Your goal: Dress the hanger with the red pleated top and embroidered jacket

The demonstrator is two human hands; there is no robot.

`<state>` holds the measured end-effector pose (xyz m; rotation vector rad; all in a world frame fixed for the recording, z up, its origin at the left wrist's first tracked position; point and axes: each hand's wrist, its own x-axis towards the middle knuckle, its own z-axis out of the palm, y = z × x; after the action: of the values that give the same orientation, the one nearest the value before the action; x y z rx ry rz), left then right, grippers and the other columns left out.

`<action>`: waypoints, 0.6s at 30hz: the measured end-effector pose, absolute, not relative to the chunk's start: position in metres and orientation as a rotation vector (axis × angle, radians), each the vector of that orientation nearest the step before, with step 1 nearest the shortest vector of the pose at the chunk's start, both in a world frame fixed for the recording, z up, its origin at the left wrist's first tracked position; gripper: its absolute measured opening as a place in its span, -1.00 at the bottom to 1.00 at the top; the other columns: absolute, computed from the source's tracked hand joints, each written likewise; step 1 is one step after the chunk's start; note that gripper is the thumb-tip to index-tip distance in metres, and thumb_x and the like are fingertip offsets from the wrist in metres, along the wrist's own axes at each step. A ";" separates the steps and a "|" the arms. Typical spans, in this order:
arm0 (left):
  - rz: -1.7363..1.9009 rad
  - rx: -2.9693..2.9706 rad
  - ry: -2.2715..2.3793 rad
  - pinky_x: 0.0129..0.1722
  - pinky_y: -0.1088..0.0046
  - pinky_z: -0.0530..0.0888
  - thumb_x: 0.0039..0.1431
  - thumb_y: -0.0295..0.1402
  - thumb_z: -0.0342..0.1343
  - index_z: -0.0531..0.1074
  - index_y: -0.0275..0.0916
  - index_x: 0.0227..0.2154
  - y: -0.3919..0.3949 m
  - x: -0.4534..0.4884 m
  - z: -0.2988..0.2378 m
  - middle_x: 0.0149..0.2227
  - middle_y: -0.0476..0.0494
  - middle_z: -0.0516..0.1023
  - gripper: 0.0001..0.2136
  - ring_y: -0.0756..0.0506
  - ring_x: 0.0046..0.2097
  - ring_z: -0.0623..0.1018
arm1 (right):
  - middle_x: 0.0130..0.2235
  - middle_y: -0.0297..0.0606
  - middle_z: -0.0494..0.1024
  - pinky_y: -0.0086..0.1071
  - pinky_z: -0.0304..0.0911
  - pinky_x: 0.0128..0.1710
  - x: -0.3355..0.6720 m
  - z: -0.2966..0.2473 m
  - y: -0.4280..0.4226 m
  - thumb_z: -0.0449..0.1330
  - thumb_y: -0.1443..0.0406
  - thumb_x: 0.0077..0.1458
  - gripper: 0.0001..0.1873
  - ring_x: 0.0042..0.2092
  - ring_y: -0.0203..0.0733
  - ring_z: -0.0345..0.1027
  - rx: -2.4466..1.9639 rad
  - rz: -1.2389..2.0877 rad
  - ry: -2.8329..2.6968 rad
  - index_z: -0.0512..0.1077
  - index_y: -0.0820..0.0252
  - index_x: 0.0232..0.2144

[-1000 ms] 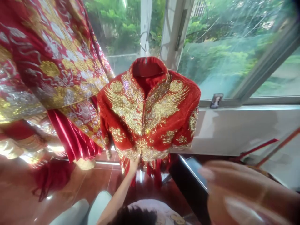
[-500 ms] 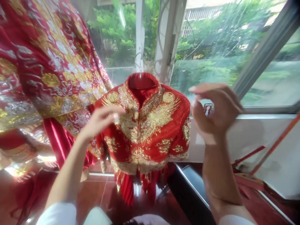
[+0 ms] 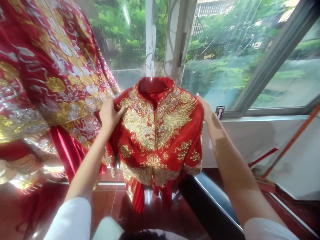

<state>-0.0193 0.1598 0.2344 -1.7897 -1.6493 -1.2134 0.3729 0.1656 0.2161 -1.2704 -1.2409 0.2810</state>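
Observation:
A small red jacket (image 3: 156, 133) with gold embroidery hangs on a hanger (image 3: 150, 63) in front of the window. My left hand (image 3: 111, 113) grips its left shoulder, thumb across the front. On the other shoulder lies my right hand (image 3: 203, 105), its fingers wrapped behind the cloth and partly hidden. Red tassels hang below the jacket's hem.
A large red and gold embroidered garment (image 3: 42, 76) hangs at the left, close to my left arm. A window frame (image 3: 272, 56) and white sill (image 3: 262, 118) run behind. A dark table edge (image 3: 212, 203) sits below right, with red-brown floor tiles (image 3: 110, 200) beneath.
Both my hands came up from low in the view and closed on the jacket's two shoulders. The view tilted slightly, so the jacket sits a little lower in frame.

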 end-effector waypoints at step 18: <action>-1.284 -2.088 -1.583 -0.28 0.39 0.27 0.09 0.19 -0.01 0.35 -0.23 -0.47 0.170 -0.026 0.243 -0.54 -0.07 0.31 -0.50 -0.12 -0.36 0.39 | -0.52 -0.47 0.31 -0.40 0.17 -0.48 0.173 0.166 0.124 0.07 0.37 0.09 -0.71 -0.52 -0.33 0.25 -0.851 0.319 -1.000 0.08 0.11 -0.15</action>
<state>-0.0261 0.1704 0.2426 -2.0880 -1.5833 -1.2839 0.1732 0.1242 0.1656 -0.8514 -0.9997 0.3194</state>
